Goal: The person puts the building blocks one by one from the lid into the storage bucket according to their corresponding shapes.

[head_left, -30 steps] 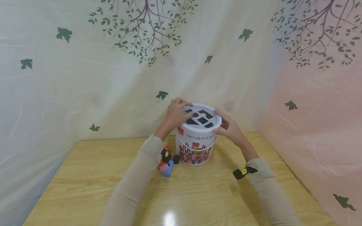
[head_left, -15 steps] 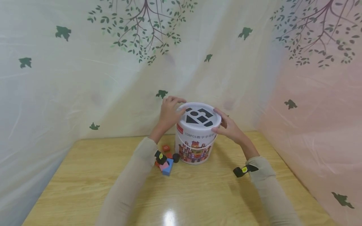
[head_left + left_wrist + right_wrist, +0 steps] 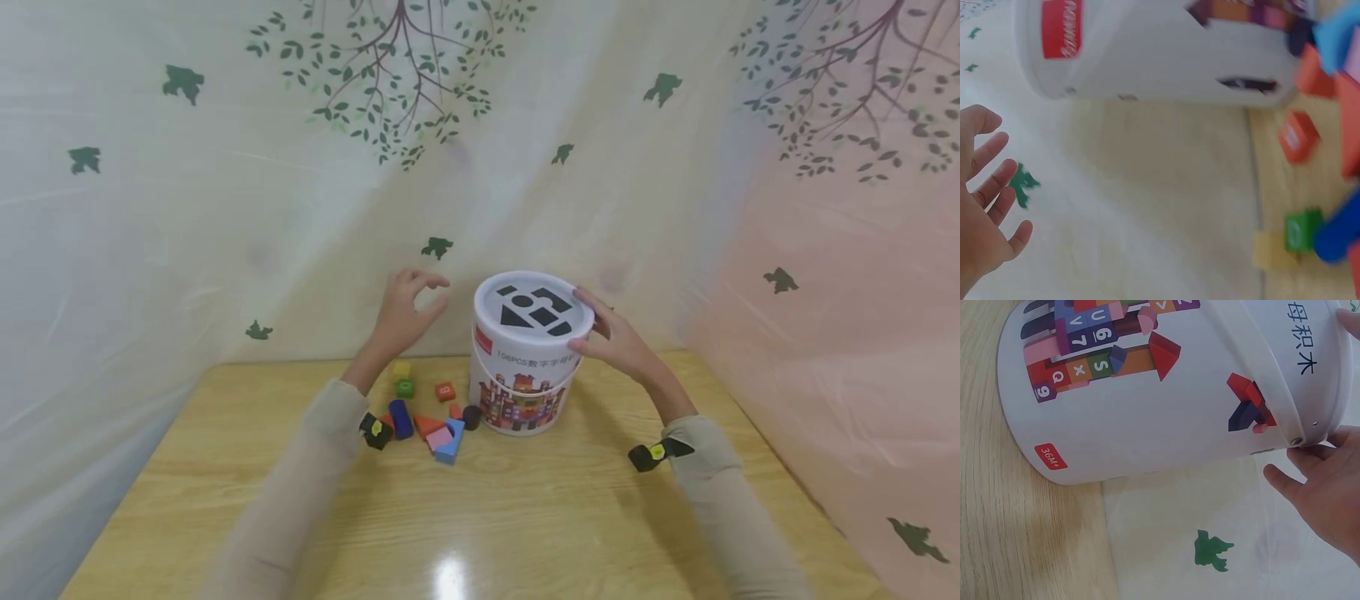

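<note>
A white lidded bucket (image 3: 491,367) with a printed block castle stands upright on the table. Its lid (image 3: 489,310) has several dark shaped holes. My right hand (image 3: 618,340) grips the lid's right rim, thumb in front and fingers round the far side; the right wrist view shows fingers (image 3: 1307,461) close by the handle's joint. Left of the bucket, my left hand (image 3: 405,317) hangs in the air, fingers loosely bent and holding nothing. Below it lie a blue cylinder (image 3: 401,419), a green cube (image 3: 405,388), a yellow block (image 3: 402,369) and a red lettered cube (image 3: 446,391).
Close by the bucket's left foot are a black round block (image 3: 471,417), a blue block (image 3: 449,450), a pink block (image 3: 438,439) and a red triangle (image 3: 427,426). A leaf-printed curtain (image 3: 330,250) hangs behind the wooden table (image 3: 540,508).
My left hand has left the lid and moved left, away from the bucket, bringing more blocks and holes into sight. My right hand has stayed at the rim.
</note>
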Demonstrator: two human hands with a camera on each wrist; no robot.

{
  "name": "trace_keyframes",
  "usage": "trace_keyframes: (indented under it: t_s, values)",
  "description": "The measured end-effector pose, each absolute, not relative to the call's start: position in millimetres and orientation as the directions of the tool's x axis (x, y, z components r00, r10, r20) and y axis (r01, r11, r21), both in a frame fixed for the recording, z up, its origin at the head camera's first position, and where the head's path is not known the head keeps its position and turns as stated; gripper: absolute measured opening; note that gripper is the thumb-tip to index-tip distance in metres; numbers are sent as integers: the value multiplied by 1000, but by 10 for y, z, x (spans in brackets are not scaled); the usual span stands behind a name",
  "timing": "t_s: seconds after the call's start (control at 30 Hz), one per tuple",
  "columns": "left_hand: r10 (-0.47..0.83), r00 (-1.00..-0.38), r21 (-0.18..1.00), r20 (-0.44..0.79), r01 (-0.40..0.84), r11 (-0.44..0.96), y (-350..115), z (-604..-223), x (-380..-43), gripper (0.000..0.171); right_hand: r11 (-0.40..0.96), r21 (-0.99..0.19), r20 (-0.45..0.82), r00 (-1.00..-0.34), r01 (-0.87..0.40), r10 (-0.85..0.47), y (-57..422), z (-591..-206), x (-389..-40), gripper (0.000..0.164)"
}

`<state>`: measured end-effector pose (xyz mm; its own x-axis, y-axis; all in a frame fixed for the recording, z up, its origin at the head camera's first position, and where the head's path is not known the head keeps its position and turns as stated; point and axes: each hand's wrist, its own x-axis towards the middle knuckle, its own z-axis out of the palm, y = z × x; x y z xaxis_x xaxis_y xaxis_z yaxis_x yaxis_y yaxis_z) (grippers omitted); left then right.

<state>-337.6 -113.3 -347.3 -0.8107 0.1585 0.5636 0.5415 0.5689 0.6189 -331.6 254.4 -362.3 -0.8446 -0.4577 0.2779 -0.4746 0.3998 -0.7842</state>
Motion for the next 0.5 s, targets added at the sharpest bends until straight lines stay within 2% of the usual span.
trace_keyframes:
  t_s: [0.3, 0.5]
  values:
    - [218, -875, 586, 432, 456, 670, -1426, -3781, -3290, 31, 403, -786, 282, -851, -469, -443, 2574, -3644, -3321, 90]
    - [279, -860, 509, 426, 483, 712, -1602, -3986, -3224, 29, 376, -787, 303, -837, -489, -455, 2567, -3632, -3336, 89]
